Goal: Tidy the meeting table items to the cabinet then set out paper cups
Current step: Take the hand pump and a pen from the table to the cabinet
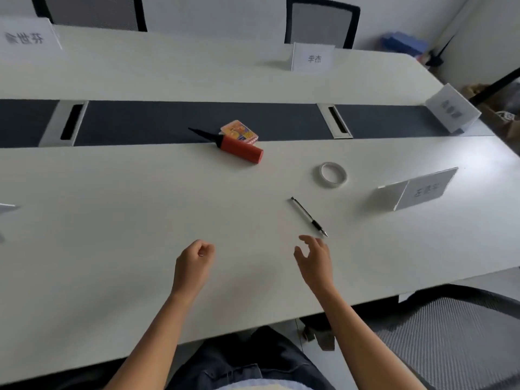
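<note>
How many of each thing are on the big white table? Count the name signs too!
Name signs: 4
Red air pump: 1
Orange pack: 1
Tape roll: 1
Pen: 1
Total: 8
A white sliver at the left edge is too cut off to count.

Single wide-angle view, worn at head height, facing forward and down across the desk [118,226]. Close to the lens, near the lower edge, the left hand [194,258] and right hand [315,258]; farthest off, along the top, a chair [322,22].
</note>
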`<state>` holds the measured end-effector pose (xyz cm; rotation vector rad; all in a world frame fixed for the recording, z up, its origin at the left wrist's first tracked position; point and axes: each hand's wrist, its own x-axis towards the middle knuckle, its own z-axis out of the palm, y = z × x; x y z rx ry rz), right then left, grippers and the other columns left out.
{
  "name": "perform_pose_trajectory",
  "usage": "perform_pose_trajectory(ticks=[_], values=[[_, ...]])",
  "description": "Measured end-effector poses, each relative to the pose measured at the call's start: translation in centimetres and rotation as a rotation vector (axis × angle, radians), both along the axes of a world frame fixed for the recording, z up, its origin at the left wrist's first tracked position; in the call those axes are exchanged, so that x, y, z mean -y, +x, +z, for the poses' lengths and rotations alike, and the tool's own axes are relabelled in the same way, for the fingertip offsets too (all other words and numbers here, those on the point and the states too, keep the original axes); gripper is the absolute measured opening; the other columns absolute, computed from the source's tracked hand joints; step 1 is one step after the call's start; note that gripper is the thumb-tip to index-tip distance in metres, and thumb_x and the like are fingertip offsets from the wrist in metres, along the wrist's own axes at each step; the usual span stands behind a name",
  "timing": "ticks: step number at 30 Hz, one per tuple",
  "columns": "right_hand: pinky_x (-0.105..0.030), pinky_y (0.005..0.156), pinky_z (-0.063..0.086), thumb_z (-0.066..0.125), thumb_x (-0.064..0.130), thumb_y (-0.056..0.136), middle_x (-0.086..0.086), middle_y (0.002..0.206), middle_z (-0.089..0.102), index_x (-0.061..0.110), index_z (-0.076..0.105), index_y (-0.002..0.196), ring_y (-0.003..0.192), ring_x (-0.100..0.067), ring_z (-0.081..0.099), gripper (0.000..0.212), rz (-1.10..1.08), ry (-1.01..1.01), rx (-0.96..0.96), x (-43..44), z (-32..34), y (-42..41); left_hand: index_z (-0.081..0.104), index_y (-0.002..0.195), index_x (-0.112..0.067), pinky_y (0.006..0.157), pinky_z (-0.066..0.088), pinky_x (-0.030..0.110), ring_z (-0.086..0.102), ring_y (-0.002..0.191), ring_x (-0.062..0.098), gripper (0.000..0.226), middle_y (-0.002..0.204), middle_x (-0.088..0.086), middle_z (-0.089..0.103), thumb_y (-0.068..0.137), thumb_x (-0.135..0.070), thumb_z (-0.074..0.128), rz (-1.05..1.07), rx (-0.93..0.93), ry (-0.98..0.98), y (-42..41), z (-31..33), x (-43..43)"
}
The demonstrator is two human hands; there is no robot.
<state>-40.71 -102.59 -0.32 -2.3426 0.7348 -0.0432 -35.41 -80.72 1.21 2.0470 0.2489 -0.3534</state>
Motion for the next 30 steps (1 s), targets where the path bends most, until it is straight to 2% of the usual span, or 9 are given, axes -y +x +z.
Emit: perform_pose_trajectory(ticks=[2, 4, 7, 11, 14, 21, 26, 30], values=[[-0.032, 0.094, 0.035, 0.054, 0.012, 0.085, -0.015, 0.124, 0.052, 0.008, 0.052, 0.12, 0.12, -0.03, 0.04, 0.035, -0.033, -0.038, -0.041, 1.8, -0.3, 2.1, 0.056, 0.073, -0.012, 0.058, 0.037, 0.021, 0.05, 0.074, 0.023, 0.016, 0.07, 0.0, 0.056, 0.087, -0.016, 0.049, 0.017, 0.005, 0.011, 1.9, 0.2, 1.3], [-0.035, 0.096, 0.034, 0.054, 0.012, 0.084, -0.017, 0.125, 0.049, 0.007, 0.048, 0.123, 0.118, -0.033, 0.04, 0.04, -0.052, -0.067, -0.095, 3.4, -0.8, 4.0, 0.057, 0.08, -0.01, 0.059, 0.036, 0.027, 0.051, 0.08, 0.022, 0.012, 0.08, 0.003, 0.058, 0.087, -0.015, 0.049, 0.048, 0.011, 0.015, 3.7, 0.4, 2.6], [-0.039, 0.094, 0.036, 0.054, 0.013, 0.081, -0.019, 0.122, 0.049, 0.008, 0.045, 0.124, 0.114, -0.035, 0.039, 0.044, -0.013, -0.121, -0.188, 5.1, -1.7, 6.2, 0.06, 0.092, -0.006, 0.071, 0.034, 0.024, 0.052, 0.086, 0.022, 0.016, 0.089, 0.005, 0.058, 0.086, -0.014, 0.048, 0.091, -0.008, 0.025, 6.3, 0.4, 4.7], [-0.04, 0.09, 0.037, 0.046, 0.012, 0.083, -0.019, 0.119, 0.051, 0.008, 0.05, 0.119, 0.111, -0.035, 0.04, 0.036, 0.045, -0.191, -0.269, 6.9, -2.8, 8.1, 0.058, 0.104, -0.003, 0.075, 0.035, 0.025, 0.056, 0.103, 0.03, 0.025, 0.107, 0.012, 0.063, 0.085, -0.014, 0.047, 0.093, -0.05, 0.066, 9.9, 0.0, 7.4], [-0.039, 0.089, 0.036, 0.043, 0.009, 0.086, -0.018, 0.117, 0.053, 0.009, 0.054, 0.114, 0.112, -0.035, 0.043, 0.03, 0.058, -0.176, -0.285, 8.2, -3.2, 9.5, 0.055, 0.109, -0.002, 0.076, 0.035, 0.026, 0.053, 0.108, 0.031, 0.029, 0.117, 0.014, 0.061, 0.084, -0.013, 0.047, 0.106, -0.078, 0.113, 12.5, -0.3, 9.5], [-0.034, 0.077, 0.04, 0.047, 0.011, 0.086, -0.014, 0.111, 0.055, 0.01, 0.056, 0.109, 0.108, -0.03, 0.047, 0.026, 0.06, -0.026, -0.165, 10.0, -3.0, 12.5, 0.042, 0.123, 0.0, 0.09, 0.04, 0.034, 0.046, 0.12, 0.035, 0.045, 0.132, 0.018, 0.048, 0.086, -0.023, 0.047, 0.196, -0.169, 0.136, 18.0, -0.9, 13.9], [-0.028, 0.068, 0.035, 0.048, 0.013, 0.087, -0.012, 0.103, 0.056, 0.012, 0.058, 0.106, 0.096, -0.03, 0.053, 0.022, -0.008, 0.07, -0.057, 10.4, -2.5, 13.7, 0.033, 0.128, -0.003, 0.098, 0.045, 0.05, 0.049, 0.118, 0.041, 0.068, 0.136, 0.021, 0.042, 0.079, -0.043, 0.057, 0.452, -0.293, -0.061, 22.3, -1.1, 16.2], [-0.026, 0.066, 0.032, 0.049, 0.012, 0.087, -0.007, 0.093, 0.054, 0.013, 0.059, 0.103, 0.087, -0.028, 0.054, 0.02, -0.023, 0.104, -0.008, 10.5, -2.2, 14.2, 0.032, 0.129, -0.008, 0.097, 0.046, 0.044, 0.048, 0.118, 0.034, 0.072, 0.135, 0.017, 0.043, 0.077, -0.048, 0.06, 0.53, -0.291, -0.063, 25.3, -1.2, 17.6]])
